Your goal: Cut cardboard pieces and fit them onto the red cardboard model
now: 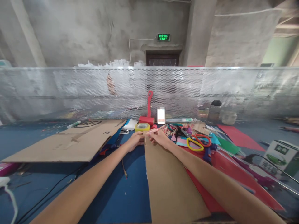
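A long brown cardboard piece (173, 180) stretches from the near edge of the table away from me. My left hand (136, 140) pinches its far left corner, the fingertips partly hidden behind the board. Closed around a slim, pale pink pen-like tool (153, 131), my right hand (161, 138) rests over the far end of the same cardboard. The tool lies slanted across that end, its exact kind too small to tell. Just beyond my left hand sits a roll of yellow tape (142, 127).
A larger cardboard sheet (63, 141) lies at left. Scissors (198, 141) with red and yellow handles, red sheets (224, 174) and coloured paper spread at right, beside a green-and-white box (277, 157). A red lint roller (149, 107) stands before the perforated metal screen (126, 90).
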`<state>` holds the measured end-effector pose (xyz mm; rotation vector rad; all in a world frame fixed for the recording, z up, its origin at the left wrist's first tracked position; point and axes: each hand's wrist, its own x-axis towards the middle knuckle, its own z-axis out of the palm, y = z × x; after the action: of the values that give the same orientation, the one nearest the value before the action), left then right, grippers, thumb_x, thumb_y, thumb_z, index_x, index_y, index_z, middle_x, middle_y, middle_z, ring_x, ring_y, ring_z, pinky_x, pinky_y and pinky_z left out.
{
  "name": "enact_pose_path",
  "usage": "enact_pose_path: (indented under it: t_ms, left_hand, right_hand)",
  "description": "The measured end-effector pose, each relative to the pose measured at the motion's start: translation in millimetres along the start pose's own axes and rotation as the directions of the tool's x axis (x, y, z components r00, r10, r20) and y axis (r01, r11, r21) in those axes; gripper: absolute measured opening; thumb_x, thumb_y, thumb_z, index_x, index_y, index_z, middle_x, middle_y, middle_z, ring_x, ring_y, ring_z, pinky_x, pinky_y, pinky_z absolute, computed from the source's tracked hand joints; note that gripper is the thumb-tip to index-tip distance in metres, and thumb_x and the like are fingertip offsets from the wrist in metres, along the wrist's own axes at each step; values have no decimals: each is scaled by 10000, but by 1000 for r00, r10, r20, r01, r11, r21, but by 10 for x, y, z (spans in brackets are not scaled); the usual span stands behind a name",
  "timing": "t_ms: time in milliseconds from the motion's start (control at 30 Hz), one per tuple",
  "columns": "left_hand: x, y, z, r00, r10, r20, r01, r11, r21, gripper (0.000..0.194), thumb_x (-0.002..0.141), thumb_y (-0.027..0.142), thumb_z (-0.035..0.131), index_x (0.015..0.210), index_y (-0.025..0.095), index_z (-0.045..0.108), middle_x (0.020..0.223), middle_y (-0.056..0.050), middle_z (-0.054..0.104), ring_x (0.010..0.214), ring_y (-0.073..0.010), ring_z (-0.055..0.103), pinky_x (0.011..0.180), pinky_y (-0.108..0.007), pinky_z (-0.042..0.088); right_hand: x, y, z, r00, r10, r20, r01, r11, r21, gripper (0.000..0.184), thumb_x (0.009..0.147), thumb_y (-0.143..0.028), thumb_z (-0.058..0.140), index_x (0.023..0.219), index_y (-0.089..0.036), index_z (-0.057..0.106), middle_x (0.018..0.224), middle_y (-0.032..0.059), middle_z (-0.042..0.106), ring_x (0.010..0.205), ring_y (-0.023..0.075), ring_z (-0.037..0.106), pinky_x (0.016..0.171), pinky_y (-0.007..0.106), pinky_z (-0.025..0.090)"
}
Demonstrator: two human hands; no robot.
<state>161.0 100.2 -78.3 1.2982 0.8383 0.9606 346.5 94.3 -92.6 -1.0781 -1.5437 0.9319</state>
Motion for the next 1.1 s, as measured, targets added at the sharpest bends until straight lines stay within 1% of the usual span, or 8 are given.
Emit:
enact_pose_path:
  t_ms: [100, 300, 467, 733, 967, 1100]
  left_hand:
    - [-3, 0, 0, 1000, 4, 1, -4, 1000, 3, 95, 787, 130, 682, 879, 152, 672, 766, -62, 739, 639, -170, 708, 644, -268, 555]
    - [17, -21, -24, 1000, 10, 7, -10, 1000, 7, 107, 773, 129, 693, 876, 160, 683, 750, -41, 728, 626, -158, 692, 664, -275, 553]
    - [38, -35, -45, 1000, 5, 22, -5, 1000, 17, 150, 780, 131, 685, 927, 150, 714, 782, -55, 744, 646, -160, 696, 685, -279, 549]
    - [31, -32, -32, 1000, 8, 7, -8, 1000, 13, 141, 779, 128, 686, 915, 155, 710, 774, -56, 745, 635, -158, 693, 663, -267, 548]
    - [20, -26, -21, 1000, 5, -5, -5, 1000, 11, 188, 760, 139, 717, 948, 147, 713, 815, -75, 756, 651, -167, 704, 670, -277, 550]
    - [23, -32, -23, 1000, 5, -11, -4, 1000, 13, 167, 759, 107, 684, 921, 146, 706, 790, -65, 750, 639, -162, 696, 661, -274, 547]
  right_hand:
    - [3, 3, -1, 1000, 6, -3, -6, 1000, -13, 269, 853, -417, 745, 928, -163, 701, 633, 39, 709, 519, 127, 664, 514, 213, 557]
    - [-5, -7, 8, 999, 20, -25, -21, 999, -39, 223, 871, -378, 707, 927, -163, 690, 635, 42, 718, 524, 129, 669, 511, 203, 557]
    - [-4, -17, 10, 999, 25, -22, -27, 998, -62, 211, 875, -365, 692, 903, -156, 687, 633, 45, 718, 533, 126, 674, 510, 191, 557]
    - [-6, -27, 15, 999, 23, -25, -24, 1000, -18, 211, 862, -360, 707, 895, -151, 705, 655, 49, 725, 535, 121, 670, 492, 189, 556]
    - [6, -2, 14, 999, 27, -20, -26, 999, 36, 166, 843, -312, 712, 839, -146, 717, 648, 60, 724, 530, 122, 668, 479, 177, 553]
    - [7, 4, 10, 1000, 24, -17, -23, 999, 35, 152, 840, -293, 697, 831, -144, 724, 697, 65, 740, 560, 120, 679, 501, 185, 575]
